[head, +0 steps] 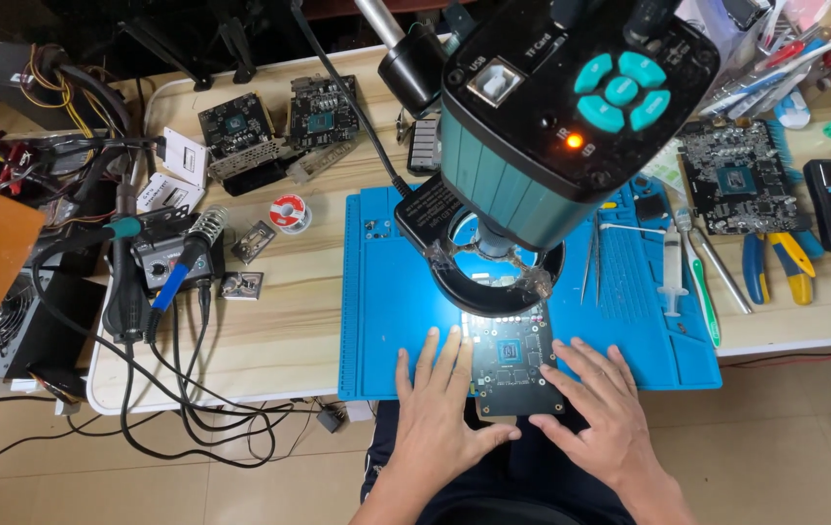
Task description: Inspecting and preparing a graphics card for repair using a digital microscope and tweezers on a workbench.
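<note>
Two hands lie flat with fingers spread, gripping nothing: the left hand (440, 403) rests against the left edge of a dark circuit board (514, 365), and the right hand (598, 403) against its right edge. That board lies between them on the near edge of a blue mat (376, 321), partly overhanging the worktop (279, 331). Just beyond the fingertips a lit ring light (498, 277) shines on the board's far end, under a teal and black microscope head (561, 107). Beyond the right hand lie a syringe (671, 267), tweezers (590, 258) and yellow-and-blue pliers (775, 262). Left of the left hand, well apart, stand a soldering iron stand (203, 233) and a solder reel (287, 212). Farther off left lie two small white rectangular boxes (177, 170) with dark print, beside two more circuit boards (279, 122).
</note>
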